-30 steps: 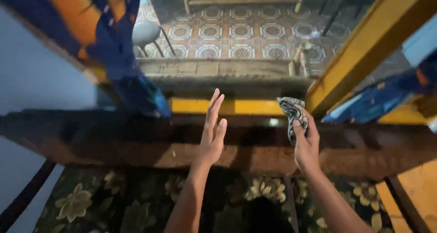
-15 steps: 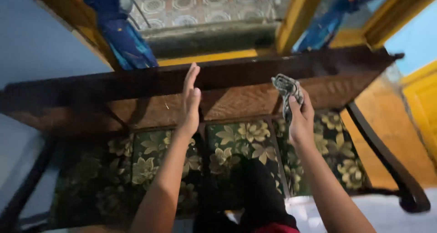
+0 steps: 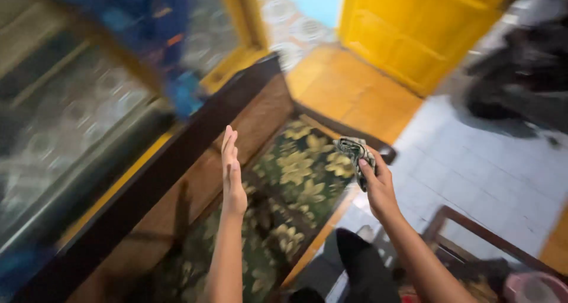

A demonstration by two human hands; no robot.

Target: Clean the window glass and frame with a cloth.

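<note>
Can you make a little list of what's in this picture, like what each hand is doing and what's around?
left hand: open and flat, fingers together, holding nothing, raised over the sofa
right hand: gripping a crumpled patterned cloth
sofa: dark wooden frame, dark cushions with pale flowers
behind the sofa: window with a blue curtain
floor: white tiles
door: yellow, at the top right
picture: blurred at the edges
</note>
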